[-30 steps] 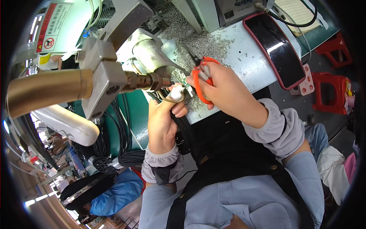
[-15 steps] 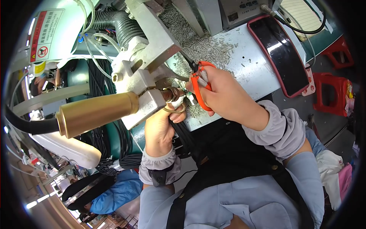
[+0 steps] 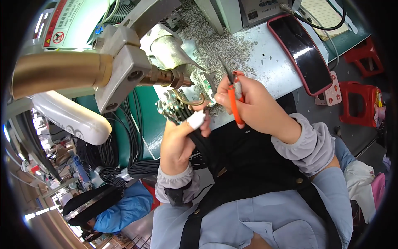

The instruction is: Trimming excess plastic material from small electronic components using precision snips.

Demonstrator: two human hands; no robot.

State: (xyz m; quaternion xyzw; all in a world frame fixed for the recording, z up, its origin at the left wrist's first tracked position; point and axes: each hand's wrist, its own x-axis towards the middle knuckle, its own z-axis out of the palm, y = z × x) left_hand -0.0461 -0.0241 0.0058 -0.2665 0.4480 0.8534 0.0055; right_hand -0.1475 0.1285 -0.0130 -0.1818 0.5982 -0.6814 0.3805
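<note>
My left hand (image 3: 177, 141) is closed around a bundle of black cables (image 3: 176, 111). Their bared ends, with small greenish and silvery tips, fan out above the fist. White tape wraps one of its fingers. Orange-handled pliers (image 3: 233, 97) are gripped in my right hand (image 3: 255, 101), with their dark jaws pointing up and away. By the right fingertips is a small green and white piece (image 3: 206, 83); whether the fingers touch it is unclear. A metal nozzle (image 3: 176, 79) and a curved brass-coloured tube (image 3: 194, 101) come close above the left hand, partly covering it.
A brass-coloured cylinder (image 3: 62, 74) on a metal block (image 3: 128, 76) spans the left. Small silvery cut pieces (image 3: 219, 52) litter the worktop (image 3: 271, 62). A red-cased phone (image 3: 302, 54) lies to the right, beyond it red stools (image 3: 358, 103). Black cable coils (image 3: 103, 157) lie left; a person in blue (image 3: 124, 207) sits there.
The cable ends now show beside the nozzle. My right hand has shifted slightly right, and the pliers have turned more upright. The view has moved, bringing the brass-coloured cylinder higher and further left.
</note>
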